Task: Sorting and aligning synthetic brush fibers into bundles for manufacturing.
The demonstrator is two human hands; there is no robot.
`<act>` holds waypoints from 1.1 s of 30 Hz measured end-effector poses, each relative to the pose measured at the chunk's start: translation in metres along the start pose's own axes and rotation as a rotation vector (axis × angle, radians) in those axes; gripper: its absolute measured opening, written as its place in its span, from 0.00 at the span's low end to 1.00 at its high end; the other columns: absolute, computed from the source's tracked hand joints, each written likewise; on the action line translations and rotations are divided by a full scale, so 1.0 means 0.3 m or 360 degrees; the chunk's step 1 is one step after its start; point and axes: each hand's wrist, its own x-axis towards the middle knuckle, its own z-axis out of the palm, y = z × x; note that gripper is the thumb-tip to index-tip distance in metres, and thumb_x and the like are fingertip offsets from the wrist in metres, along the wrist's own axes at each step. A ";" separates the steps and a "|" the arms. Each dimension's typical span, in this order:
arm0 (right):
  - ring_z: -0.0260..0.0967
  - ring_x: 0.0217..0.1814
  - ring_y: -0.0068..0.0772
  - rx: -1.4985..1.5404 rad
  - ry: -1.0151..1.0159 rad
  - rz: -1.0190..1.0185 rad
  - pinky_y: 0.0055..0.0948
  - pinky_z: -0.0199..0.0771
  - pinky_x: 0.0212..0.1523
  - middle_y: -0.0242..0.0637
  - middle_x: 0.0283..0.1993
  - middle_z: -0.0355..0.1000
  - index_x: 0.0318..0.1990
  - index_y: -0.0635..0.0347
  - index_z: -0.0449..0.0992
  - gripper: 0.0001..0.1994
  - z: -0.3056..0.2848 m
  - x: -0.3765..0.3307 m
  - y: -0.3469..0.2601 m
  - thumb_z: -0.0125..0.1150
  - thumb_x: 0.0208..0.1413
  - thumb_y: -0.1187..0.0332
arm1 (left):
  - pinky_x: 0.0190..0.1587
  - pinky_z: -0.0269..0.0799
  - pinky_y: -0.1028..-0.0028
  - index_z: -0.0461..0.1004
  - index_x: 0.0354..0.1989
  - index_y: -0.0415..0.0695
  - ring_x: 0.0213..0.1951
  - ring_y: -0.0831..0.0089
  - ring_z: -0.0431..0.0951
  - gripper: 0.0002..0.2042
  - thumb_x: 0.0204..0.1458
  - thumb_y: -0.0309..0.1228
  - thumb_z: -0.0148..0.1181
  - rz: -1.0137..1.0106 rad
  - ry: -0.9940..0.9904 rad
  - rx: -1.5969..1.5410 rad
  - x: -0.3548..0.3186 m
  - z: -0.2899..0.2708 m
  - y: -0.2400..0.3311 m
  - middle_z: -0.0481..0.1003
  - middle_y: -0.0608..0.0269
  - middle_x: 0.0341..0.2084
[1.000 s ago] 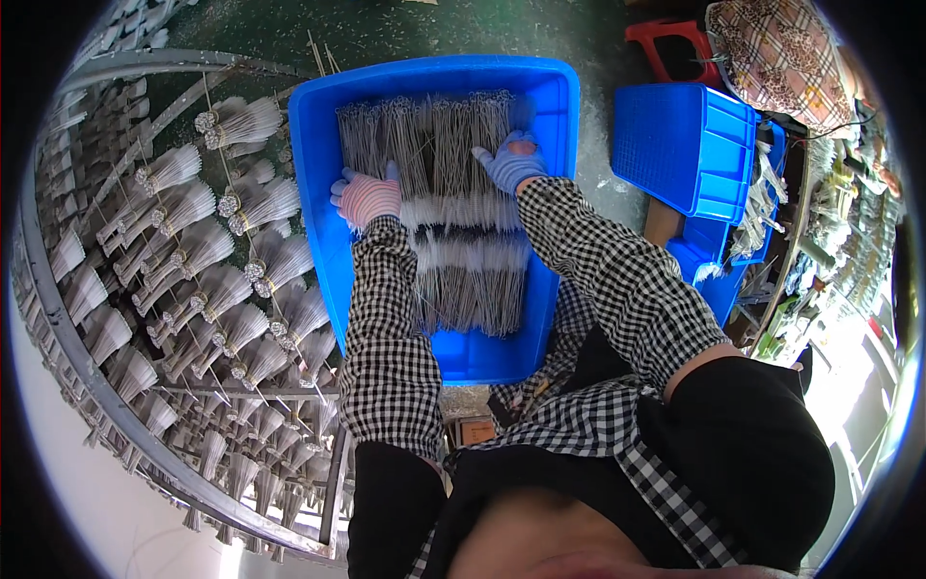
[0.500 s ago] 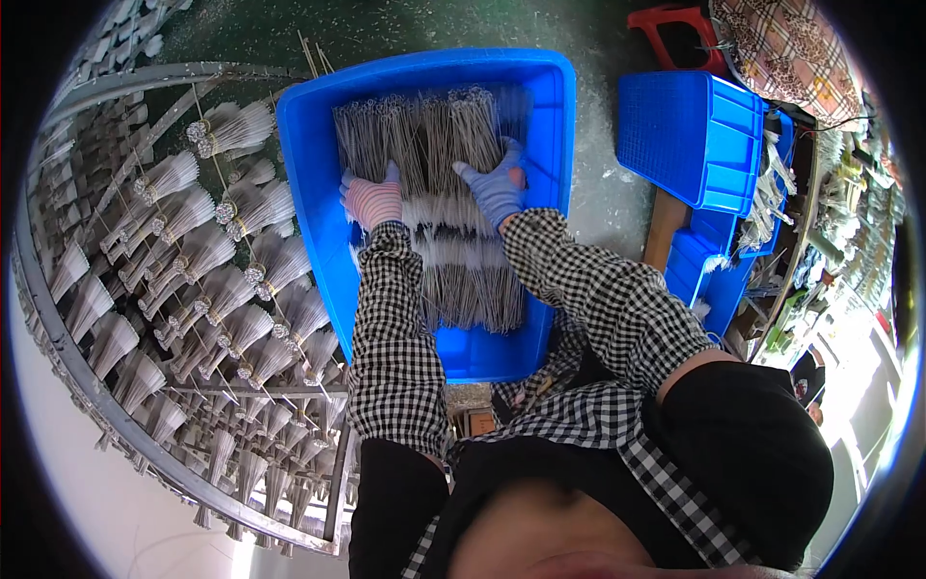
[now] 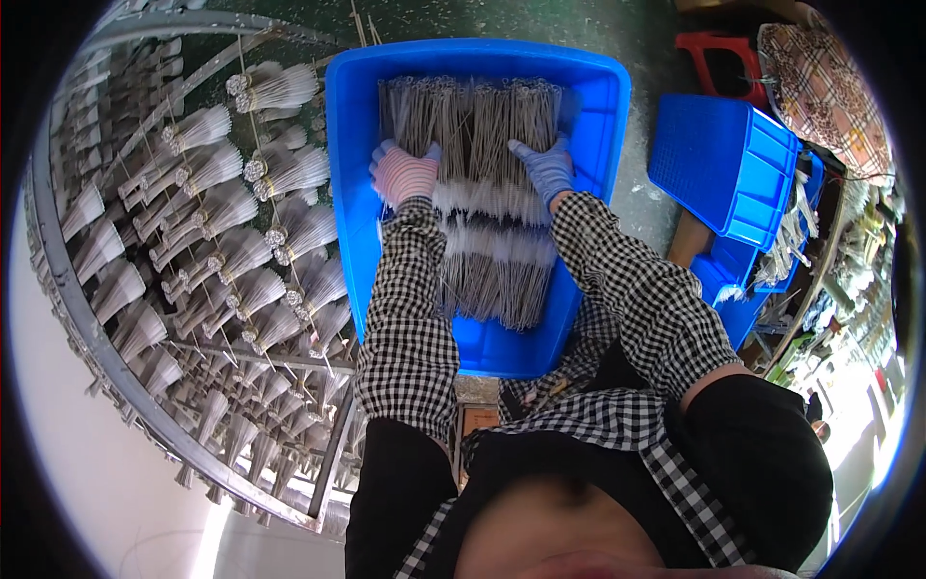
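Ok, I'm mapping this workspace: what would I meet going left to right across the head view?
Hanging brush bundles, left hand in a pink-striped glove, right hand in a blue-striped glove, red stool, patterned cloth.

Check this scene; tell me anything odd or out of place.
The left hand wears a pinkish glove, the right hand a bluish one, so they look mismatched. Pale specks also litter the green floor beyond the large blue bin, like stray debris.
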 end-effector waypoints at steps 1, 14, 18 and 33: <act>0.59 0.71 0.61 -0.0036 -0.0024 0.0031 0.44 0.61 0.71 0.63 0.69 0.59 0.72 0.67 0.50 0.60 0.003 -0.002 -0.004 0.75 0.39 0.36 | 0.66 0.61 0.53 0.67 0.60 0.40 0.63 0.51 0.67 0.38 0.47 0.56 0.65 0.0064 0.0030 -0.0002 -0.008 0.011 -0.002 0.70 0.46 0.57; 0.57 0.73 0.56 0.0096 -0.0067 -0.0024 0.41 0.60 0.72 0.61 0.70 0.57 0.73 0.70 0.46 0.62 -0.001 -0.053 -0.029 0.79 0.40 0.43 | 0.71 0.56 0.54 0.50 0.71 0.38 0.71 0.47 0.55 0.55 0.39 0.53 0.75 -0.0294 -0.0304 -0.0864 0.058 -0.053 0.007 0.54 0.36 0.69; 0.58 0.72 0.58 0.0053 -0.0024 -0.0056 0.43 0.61 0.72 0.62 0.70 0.58 0.74 0.67 0.46 0.63 0.003 -0.012 0.000 0.77 0.38 0.38 | 0.73 0.55 0.56 0.44 0.74 0.40 0.73 0.51 0.53 0.66 0.32 0.68 0.72 -0.0350 -0.0326 -0.0619 0.101 -0.037 0.022 0.52 0.43 0.72; 0.56 0.73 0.59 0.0063 0.0010 -0.0154 0.44 0.58 0.73 0.62 0.70 0.57 0.74 0.68 0.47 0.63 0.018 0.023 0.032 0.75 0.39 0.36 | 0.68 0.63 0.59 0.53 0.71 0.35 0.66 0.48 0.66 0.61 0.37 0.73 0.64 -0.0125 -0.0140 0.0058 0.069 -0.055 0.086 0.63 0.37 0.65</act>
